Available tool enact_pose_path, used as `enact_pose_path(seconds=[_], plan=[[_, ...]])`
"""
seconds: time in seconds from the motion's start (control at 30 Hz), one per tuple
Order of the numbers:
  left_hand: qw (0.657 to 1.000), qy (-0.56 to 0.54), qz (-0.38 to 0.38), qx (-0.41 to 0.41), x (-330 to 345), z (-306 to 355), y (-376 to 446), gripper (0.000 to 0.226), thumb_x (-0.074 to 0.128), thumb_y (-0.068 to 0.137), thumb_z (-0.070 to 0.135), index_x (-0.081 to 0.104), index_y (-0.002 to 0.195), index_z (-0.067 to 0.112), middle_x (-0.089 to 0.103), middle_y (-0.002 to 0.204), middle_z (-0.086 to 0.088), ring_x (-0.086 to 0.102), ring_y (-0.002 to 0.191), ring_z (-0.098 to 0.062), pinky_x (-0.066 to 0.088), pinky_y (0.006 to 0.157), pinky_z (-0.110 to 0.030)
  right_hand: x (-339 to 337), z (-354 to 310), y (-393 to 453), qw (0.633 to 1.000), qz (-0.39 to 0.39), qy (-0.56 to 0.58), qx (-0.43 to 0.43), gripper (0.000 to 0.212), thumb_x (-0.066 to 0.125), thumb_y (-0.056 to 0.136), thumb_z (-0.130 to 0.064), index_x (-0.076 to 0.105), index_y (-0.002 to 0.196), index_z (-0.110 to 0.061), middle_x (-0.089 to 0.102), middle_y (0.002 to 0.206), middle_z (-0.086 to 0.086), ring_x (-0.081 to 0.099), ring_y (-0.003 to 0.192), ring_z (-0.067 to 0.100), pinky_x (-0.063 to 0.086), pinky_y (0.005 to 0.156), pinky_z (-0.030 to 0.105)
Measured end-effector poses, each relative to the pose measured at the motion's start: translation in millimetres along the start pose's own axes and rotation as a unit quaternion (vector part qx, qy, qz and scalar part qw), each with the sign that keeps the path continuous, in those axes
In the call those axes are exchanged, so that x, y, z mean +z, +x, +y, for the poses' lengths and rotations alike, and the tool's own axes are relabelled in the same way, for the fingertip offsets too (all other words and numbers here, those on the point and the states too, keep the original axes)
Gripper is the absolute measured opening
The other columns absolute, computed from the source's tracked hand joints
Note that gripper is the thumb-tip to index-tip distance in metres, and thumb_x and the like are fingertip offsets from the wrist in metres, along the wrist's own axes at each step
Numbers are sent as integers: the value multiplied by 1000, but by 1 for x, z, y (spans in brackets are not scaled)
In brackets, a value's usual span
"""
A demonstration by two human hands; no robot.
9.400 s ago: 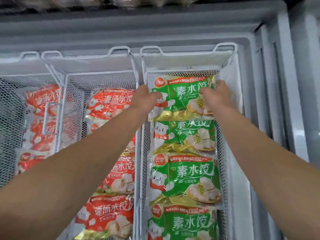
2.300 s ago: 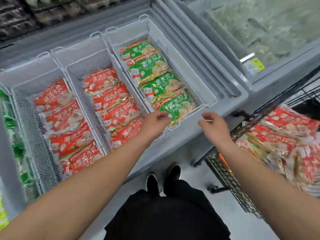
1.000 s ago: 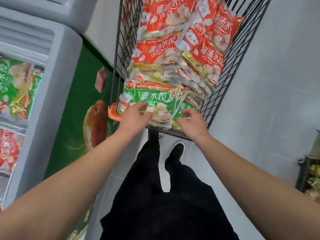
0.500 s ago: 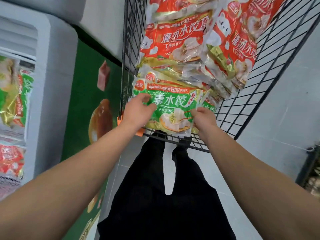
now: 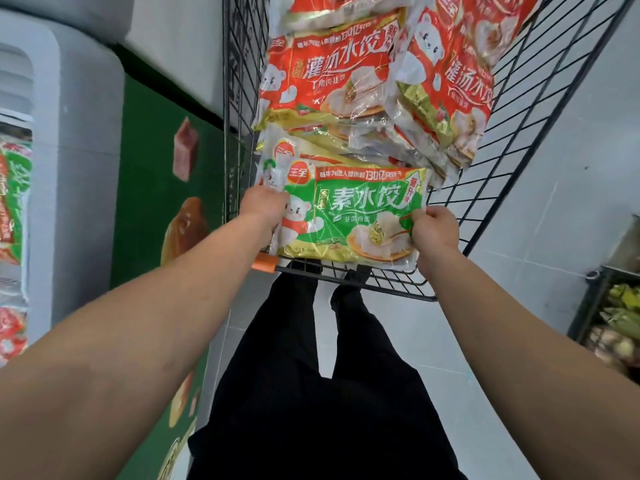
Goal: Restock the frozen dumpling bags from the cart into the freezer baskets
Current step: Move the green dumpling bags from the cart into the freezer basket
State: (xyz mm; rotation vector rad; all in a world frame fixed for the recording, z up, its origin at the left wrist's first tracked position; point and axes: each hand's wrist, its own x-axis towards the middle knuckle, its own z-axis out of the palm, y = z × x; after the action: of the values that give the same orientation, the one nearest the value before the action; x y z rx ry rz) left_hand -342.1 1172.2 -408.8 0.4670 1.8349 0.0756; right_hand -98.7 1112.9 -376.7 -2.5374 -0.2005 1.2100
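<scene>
Green dumpling bag (image 5: 349, 216) reads 素水饺, 三全 logo at its 10 o'clock corner, banner text with "130亿" along the top. Left hand (image 5: 261, 211) grips its 9 o'clock edge, fingers curled around the edge; right hand (image 5: 433, 232) pinches the 3 o'clock edge. Bag sits at the near end of the wire cart (image 5: 381, 284), over its rim. Red bags (image 5: 332, 71) marked 灌汤水饺 piled at 12 o'clock behind it. Freezer (image 5: 76, 133) at 9 o'clock.
</scene>
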Motion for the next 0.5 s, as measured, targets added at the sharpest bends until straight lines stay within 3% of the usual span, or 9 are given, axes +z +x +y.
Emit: enact_pose_path(seconds=[0.2,0.3,0.43,0.5], plan=[[991,-126,-29,33,-4,6,-58,27,69,75,12,69,96,-6,74,96,-23,72,93,-40,58,81,-56,-31,-20,-20,998,13,-4,-58,9,55,94,-16,62,97,-12,66,94,5,62,85,23,51,73,36],[981,-180,-35,68,-11,10,-97,11,64,91,4,69,98,-2,76,94,-16,75,87,-31,60,83,-48,-57,-30,-26,996,-1,11,-85,11,56,92,-13,66,95,-10,67,93,6,64,86,26,49,68,32],[971,-213,-8,110,-21,4,-145,15,59,96,8,68,84,7,75,72,-6,73,65,-21,59,54,-34,-87,-39,-41,993,-44,38,-108,18,59,89,-9,62,73,-17,68,82,5,66,82,27,56,78,41],[966,-224,22,125,-23,-11,-171,18,59,96,8,68,80,7,75,75,-9,71,70,-26,60,61,-37,-100,-39,-55,988,-75,47,-126,22,60,90,-6,60,70,-15,66,77,6,62,76,24,52,73,36]])
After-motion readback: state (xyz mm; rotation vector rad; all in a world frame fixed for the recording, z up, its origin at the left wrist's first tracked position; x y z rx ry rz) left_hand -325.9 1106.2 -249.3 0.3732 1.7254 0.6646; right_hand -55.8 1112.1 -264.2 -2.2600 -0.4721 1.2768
